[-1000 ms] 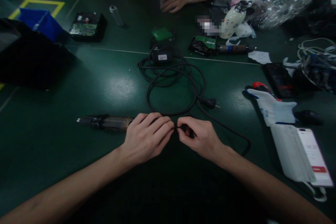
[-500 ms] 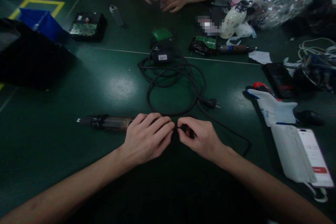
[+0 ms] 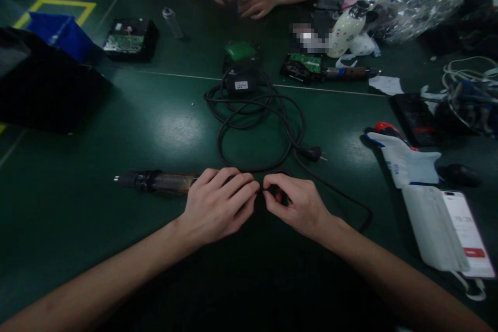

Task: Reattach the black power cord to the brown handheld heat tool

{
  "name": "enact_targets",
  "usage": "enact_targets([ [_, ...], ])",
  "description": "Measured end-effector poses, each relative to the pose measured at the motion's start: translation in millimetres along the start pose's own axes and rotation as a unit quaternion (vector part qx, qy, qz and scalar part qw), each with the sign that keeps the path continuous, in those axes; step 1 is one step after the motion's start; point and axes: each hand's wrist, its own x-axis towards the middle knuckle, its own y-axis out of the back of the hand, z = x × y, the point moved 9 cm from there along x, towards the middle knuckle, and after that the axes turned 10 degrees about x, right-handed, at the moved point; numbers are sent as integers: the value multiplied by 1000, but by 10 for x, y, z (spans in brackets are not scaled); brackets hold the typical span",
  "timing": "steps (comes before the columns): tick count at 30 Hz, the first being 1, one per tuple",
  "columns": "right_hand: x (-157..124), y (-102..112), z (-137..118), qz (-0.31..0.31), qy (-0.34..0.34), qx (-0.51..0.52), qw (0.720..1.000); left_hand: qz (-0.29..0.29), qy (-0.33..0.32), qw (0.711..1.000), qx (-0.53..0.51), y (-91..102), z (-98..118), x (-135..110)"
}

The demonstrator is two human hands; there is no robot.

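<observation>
My left hand point(image 3: 221, 202) is wrapped over the rear part of an electric screwdriver point(image 3: 167, 182), which lies on the green table with its tip pointing left. Close by on the right, my right hand point(image 3: 295, 199) pinches a thin black cable right at the screwdriver's rear end. The fingers hide most of the joint, so I cannot tell whether the cable is plugged in. Beyond my hands lies a coiled black power cord point(image 3: 254, 168) with a black adapter point(image 3: 240, 83) and a two-pin plug point(image 3: 312, 153).
Across the table a co-worker's hands point(image 3: 257, 1) hold something small. A blue bin point(image 3: 60, 33) and circuit-board units point(image 3: 128, 39) stand left and beyond. To the right are a bottle point(image 3: 346, 31), a second screwdriver point(image 3: 346, 72), a glove point(image 3: 408, 161), a mask point(image 3: 433, 228) and a phone point(image 3: 465, 223).
My hands and the screwdriver stay practically where they were. Across the table, the co-worker's fingers have shifted slightly.
</observation>
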Motion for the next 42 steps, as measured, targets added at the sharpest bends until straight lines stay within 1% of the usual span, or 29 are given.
enact_targets([
  [12, 9, -1, -6, -9, -4, 6, 1000, -1, 10, 1000, 16, -31, -17, -1],
  [18, 2, 0, -2, 0, 1, 5, 1000, 10, 7, 1000, 8, 1, -5, 10],
  [21, 1, -1, -2, 2, 3, 2, 1000, 7, 2, 1000, 5, -6, -2, 5],
  [25, 2, 4, -12, 3, 7, -4, 1000, 1, 12, 1000, 10, -27, -27, -8],
  [31, 3, -6, 1, -9, -3, 7, 1000, 2, 14, 1000, 3, -17, -18, -2],
  [36, 3, 0, -3, -1, -3, 4, 1000, 0, 4, 1000, 4, -9, -7, 12],
  [42, 2, -2, -4, -1, -4, 4, 1000, 1, 8, 1000, 14, -19, -21, -2],
])
